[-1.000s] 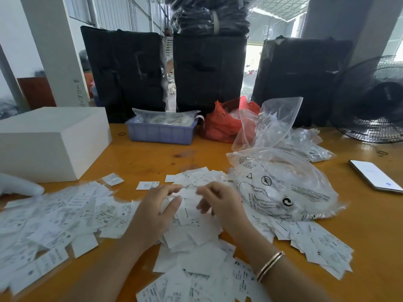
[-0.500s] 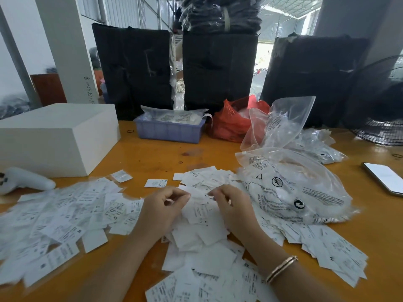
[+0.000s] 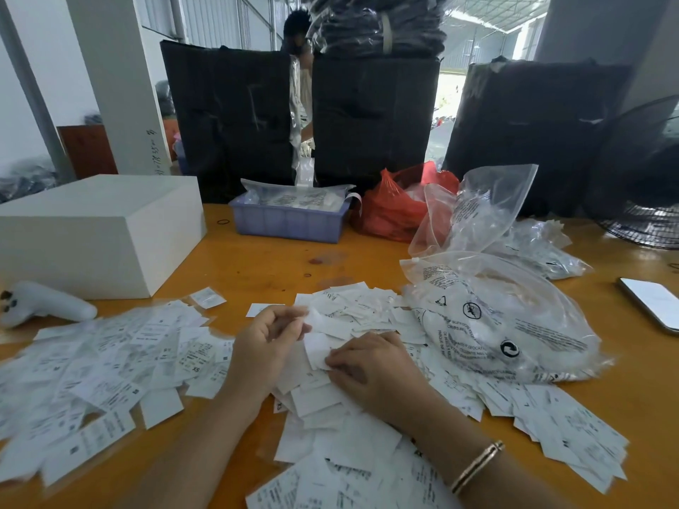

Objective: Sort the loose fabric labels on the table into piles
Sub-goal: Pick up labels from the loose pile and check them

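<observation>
**Both hands in the middle label pile, each on a label**

We had our left hand point(image 3: 266, 347) raised just off the middle pile of labels point(image 3: 330, 391), fingers curled, thumb and fingertips pinching a small white label point(image 3: 308, 314). Our right hand point(image 3: 371, 365) lay knuckles-up on the same pile, fingertips curled down onto the edge of a blank white label point(image 3: 316, 349); it looked like a pinch, though the thumb was hidden under the hand. A gold bracelet point(image 3: 477, 466) sat on the right wrist.

Labels were spread over the near part of the orange table point(image 3: 279, 259) in three loose masses:
- a wide spread on the left point(image 3: 106, 369), mostly print-side up, blurred at the near edge
- the middle pile under our hands, running down to the bottom of the frame
- a spread on the right point(image 3: 558, 416), partly tucked under a clear plastic bag point(image 3: 507, 325) with printed warnings

Two single labels point(image 3: 207, 297) lay apart beyond the left spread.

Rest of the table: white box point(image 3: 99, 229) far left, a white controller point(image 3: 44, 304) just in front of it, a blue tray point(image 3: 288, 224) at the back, a red bag point(image 3: 397, 207) beside it, more clear bags point(image 3: 477, 211) behind the big one, a phone point(image 3: 652, 301) at the right edge. Black wrapped bundles point(image 3: 371, 119) stood behind the table, a fan point(image 3: 646, 200) at far right.
</observation>
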The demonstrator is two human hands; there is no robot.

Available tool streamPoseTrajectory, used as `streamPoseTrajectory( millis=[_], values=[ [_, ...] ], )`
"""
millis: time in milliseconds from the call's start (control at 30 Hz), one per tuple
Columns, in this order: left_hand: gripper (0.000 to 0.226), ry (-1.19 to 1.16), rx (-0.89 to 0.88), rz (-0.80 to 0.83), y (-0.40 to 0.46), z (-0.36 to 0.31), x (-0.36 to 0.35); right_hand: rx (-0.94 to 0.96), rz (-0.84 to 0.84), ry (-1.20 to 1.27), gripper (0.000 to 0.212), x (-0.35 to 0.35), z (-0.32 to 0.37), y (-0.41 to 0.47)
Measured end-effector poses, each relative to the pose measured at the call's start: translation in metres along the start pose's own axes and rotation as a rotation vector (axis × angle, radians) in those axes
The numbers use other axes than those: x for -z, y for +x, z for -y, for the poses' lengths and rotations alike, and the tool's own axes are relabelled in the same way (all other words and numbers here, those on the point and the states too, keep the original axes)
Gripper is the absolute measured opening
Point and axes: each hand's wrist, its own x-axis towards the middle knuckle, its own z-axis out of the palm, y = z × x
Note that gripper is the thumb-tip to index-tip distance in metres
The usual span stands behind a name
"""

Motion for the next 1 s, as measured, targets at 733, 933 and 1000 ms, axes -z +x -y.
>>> streamPoseTrajectory(
  millis=[733,933,1000],
  values=[
    [0.017,0.089,-0.069,-0.015,0.001,0.003,0.001,0.062,-0.044,0.06,0.03,-0.001,0.011,-0.003],
    [0.015,0.124,-0.066,-0.008,0.001,0.003,0.0,0.082,-0.104,0.024,0.016,0.0,0.011,0.0],
    [0.017,0.118,-0.068,-0.017,0.001,0.004,0.0,0.028,-0.089,0.136,0.016,-0.002,0.01,0.0]
  ],
)
